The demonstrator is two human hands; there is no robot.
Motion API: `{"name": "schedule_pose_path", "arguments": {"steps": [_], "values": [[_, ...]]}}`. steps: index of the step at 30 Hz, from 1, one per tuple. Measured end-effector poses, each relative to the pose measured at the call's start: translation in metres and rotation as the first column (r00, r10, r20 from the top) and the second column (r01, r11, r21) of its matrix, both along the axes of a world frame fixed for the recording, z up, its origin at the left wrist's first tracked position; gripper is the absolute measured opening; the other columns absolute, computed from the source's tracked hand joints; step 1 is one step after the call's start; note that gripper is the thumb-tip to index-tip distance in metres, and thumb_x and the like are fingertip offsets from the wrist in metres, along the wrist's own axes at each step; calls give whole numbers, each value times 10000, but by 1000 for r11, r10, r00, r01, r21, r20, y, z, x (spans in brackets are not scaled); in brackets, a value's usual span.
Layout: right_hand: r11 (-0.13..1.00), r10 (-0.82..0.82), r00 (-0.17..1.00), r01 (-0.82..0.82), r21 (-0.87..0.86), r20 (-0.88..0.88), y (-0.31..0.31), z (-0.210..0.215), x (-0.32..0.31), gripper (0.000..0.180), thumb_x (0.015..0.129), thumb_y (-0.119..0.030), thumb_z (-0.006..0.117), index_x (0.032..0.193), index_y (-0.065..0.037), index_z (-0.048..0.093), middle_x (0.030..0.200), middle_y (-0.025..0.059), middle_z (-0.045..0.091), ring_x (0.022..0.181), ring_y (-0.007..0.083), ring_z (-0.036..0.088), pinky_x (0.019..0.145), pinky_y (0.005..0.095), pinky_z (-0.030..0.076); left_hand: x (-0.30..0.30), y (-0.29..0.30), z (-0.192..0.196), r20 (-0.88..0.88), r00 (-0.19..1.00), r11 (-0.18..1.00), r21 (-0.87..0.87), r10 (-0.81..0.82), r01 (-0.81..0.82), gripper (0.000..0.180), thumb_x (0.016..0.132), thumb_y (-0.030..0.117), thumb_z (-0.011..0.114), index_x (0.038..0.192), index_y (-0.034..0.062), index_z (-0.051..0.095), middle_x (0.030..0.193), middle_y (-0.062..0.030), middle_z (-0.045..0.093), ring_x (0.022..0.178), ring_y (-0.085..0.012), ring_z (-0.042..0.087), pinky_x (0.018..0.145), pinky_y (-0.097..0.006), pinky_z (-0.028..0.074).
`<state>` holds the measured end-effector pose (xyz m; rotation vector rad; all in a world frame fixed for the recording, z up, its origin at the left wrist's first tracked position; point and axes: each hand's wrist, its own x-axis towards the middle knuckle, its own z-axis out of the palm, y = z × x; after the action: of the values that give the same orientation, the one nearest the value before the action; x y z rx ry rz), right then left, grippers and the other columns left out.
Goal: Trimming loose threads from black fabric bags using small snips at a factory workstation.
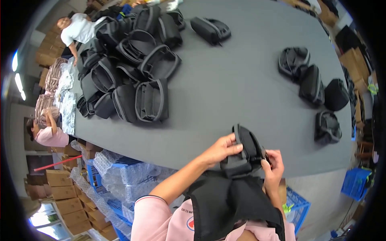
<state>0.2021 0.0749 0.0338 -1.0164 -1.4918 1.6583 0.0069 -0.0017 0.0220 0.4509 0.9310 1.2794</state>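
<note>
- Head view: my left hand (219, 150) grips a black pouch (245, 150) at the near edge of the bench (241, 80), fingers curled over its top and left side, thumb pressed on the front.
- My right hand (273, 168) is at the pouch's right end, fingertips pinched together on a small part there; I cannot tell what that part is.
- The pouch stands tilted, its grey-trimmed edge pointing away from me, its lower part over the bench's near edge.
- Below it, a black cloth (229, 205) lies against my chest, touching the pouch's underside.
- My sleeves (161, 219) are pink.
- At the far left corner of the bench sits a big pile (132, 68) of black pouches with grey trim, heaped on one another.
- One lone pouch (211, 29) lies near the far edge, apart from the pile.
- Along the right edge lie four more pouches (311, 84), the nearest of them (327, 127) a little apart from the other three.
- Off the left edge, clear wrappers (66, 100) are stacked, and two other people work there, one in white (76, 30), one in pink (48, 134).
- Below the near edge, blue crates (120, 176) hold bubble wrap; brown cartons (64, 190) stand on the floor.
</note>
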Motion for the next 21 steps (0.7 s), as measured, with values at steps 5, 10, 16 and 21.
{"name": "schedule_pose_path", "arguments": {"steps": [5,10,16,21], "values": [[973,-7,985,-33,227,171,9,3,9,178,779,24,585,946,-13,538,840,-4,435,641,43,430,569,173,359,-38,-4,66,-560,817,989,40,140,-142,248,905,240,531,1041,33,521,953,-39,567,866,-127,501,786,-296,429],[998,38,990,-31,-54,135,6,-8,7,52,834,-53,606,860,-10,593,634,-67,405,570,18,358,509,180,308,-123,-37,157,-909,-381,979,199,167,-46,173,793,142,610,786,13,495,730,-133,526,822,-329,531,901,-418,349],[967,49,998,-54,-250,-28,9,-14,12,173,926,-158,504,892,-6,579,616,-17,467,507,49,413,454,206,355,-201,-68,110,-791,-514,846,-9,-332,-532,667,787,255,643,1368,128,341,1405,-164,306,1333,-318,234,1057,-553,165],[982,-52,999,49,-180,-15,21,-38,22,251,947,-233,474,915,-1,567,621,18,502,521,90,507,465,220,388,-212,-64,68,-782,-398,776,-165,-479,-609,713,752,299,692,1369,179,355,1463,-172,181,1372,-336,116,1040,-617,137]]}}
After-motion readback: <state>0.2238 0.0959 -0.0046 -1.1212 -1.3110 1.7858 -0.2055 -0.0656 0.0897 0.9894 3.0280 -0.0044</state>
